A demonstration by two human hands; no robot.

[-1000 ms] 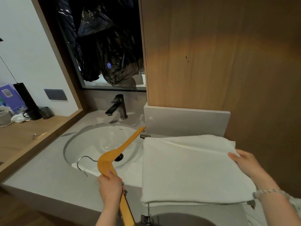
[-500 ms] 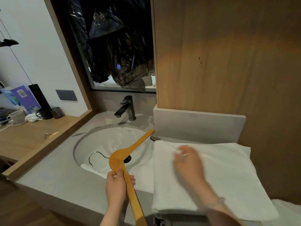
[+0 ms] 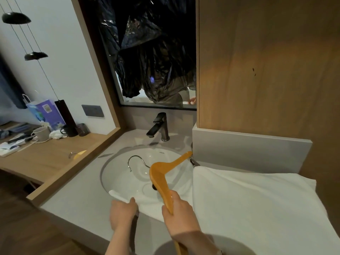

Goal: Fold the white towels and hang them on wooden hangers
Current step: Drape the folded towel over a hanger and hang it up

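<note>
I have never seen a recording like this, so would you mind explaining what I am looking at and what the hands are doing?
There is no machine here. A person wears one wide-angle camera on the head, looking forward and down, so the single picture shows the wearer's own two bare hands. The right hand grips one arm of a wooden hanger, whose metal hook reaches over the white sink. The left hand pinches the edge of a white towel draped over the sink's front rim. A larger folded towel lies on the grey counter to the right. A dark faucet stands behind the sink.
</note>
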